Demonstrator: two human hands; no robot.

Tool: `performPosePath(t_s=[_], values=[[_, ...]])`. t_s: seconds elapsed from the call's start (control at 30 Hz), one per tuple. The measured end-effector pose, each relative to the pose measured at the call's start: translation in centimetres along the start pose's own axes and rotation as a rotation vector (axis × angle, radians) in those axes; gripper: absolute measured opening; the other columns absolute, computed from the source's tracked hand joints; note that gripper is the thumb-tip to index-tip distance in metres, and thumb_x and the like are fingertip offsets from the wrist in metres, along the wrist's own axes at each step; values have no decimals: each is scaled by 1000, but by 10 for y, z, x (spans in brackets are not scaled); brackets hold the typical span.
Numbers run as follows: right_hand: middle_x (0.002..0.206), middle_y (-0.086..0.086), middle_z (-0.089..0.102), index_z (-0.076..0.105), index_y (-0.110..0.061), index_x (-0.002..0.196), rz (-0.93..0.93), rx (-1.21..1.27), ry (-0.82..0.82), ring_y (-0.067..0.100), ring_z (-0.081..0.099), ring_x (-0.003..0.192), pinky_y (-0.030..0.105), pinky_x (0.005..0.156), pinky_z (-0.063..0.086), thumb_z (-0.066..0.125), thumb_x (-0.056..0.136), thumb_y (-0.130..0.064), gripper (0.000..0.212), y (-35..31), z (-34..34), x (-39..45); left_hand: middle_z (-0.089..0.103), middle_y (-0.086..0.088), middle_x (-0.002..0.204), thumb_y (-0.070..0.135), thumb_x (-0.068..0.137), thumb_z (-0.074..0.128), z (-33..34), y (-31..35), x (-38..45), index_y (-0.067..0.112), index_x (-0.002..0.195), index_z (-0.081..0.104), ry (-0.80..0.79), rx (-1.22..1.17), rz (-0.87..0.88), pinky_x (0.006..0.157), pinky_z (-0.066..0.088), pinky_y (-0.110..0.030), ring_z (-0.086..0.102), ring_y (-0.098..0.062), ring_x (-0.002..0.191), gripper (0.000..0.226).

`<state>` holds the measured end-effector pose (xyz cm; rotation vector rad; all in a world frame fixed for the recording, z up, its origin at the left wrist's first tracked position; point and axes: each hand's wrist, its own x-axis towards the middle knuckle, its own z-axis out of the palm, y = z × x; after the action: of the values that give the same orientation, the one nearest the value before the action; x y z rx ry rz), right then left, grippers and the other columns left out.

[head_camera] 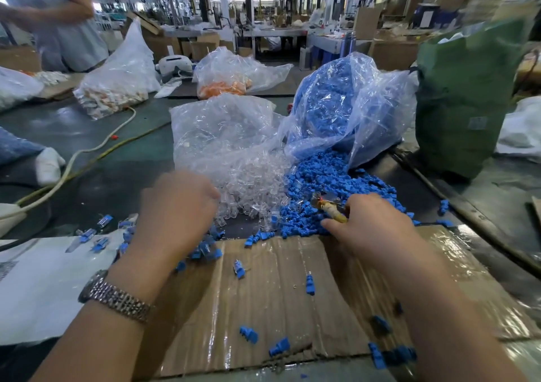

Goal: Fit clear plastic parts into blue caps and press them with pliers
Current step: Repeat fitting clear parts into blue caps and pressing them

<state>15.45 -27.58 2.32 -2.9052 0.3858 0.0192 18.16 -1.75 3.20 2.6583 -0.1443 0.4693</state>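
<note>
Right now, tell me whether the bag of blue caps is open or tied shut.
Open: the bag of blue caps lies on its side, with blue caps spilling from its mouth onto the table.

Dark green work surface (123,159) bearing a flattened, taped cardboard sheet (272,299) as landmark. Beyond the sheet: heap of clear plastic parts (248,182), left, and heap of blue caps (330,182), right, each spilling from its own plastic bag. Left of the sheet: white paper (44,282). Loose caps lie on the sheet.
</note>
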Motion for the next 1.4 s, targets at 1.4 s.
performPosePath(t_s=[1.4], values=[[101, -3, 63, 68, -28, 98, -443, -23, -8, 22, 56, 100, 35, 83, 44, 59, 95, -15, 16, -28, 13, -7, 65, 17, 93, 31, 88, 75, 49, 20, -10, 35, 107, 68, -430, -228, 172, 71, 49, -12, 60, 4, 81, 20]])
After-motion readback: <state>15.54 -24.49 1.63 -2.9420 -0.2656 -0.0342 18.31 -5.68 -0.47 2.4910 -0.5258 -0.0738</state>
